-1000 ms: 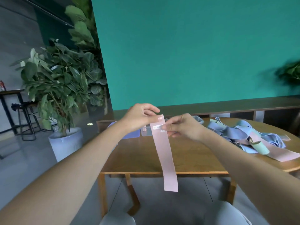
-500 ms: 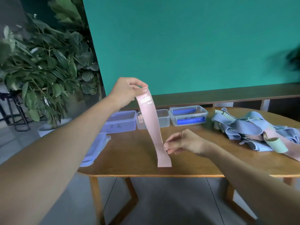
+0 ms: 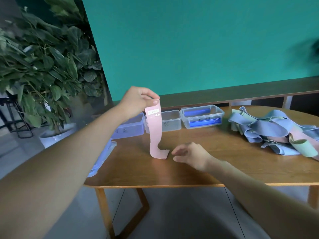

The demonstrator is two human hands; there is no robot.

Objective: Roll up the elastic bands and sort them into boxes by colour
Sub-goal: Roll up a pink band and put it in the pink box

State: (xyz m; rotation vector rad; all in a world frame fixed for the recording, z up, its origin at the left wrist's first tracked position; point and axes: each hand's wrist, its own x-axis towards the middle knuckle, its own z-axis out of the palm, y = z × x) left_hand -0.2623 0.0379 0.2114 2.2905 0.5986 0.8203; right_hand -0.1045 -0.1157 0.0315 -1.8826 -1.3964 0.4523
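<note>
The left hand (image 3: 136, 102) pinches the top of a pink band (image 3: 155, 133), which hangs with its lower end curled on the counter (image 3: 224, 163). Just right of that end, the right hand (image 3: 191, 155) hovers loosely open, holding nothing. Behind stand three boxes (image 3: 165, 120); the rightmost box (image 3: 202, 116) holds something blue. A band pile (image 3: 276, 130) lies far right.

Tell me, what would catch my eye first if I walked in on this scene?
Probably the pink band, pinched at its top by the left hand and hanging down so its lower end curls on the wooden table. The right hand hovers beside that end. At the table's right lies a tangled heap of bands.
</note>
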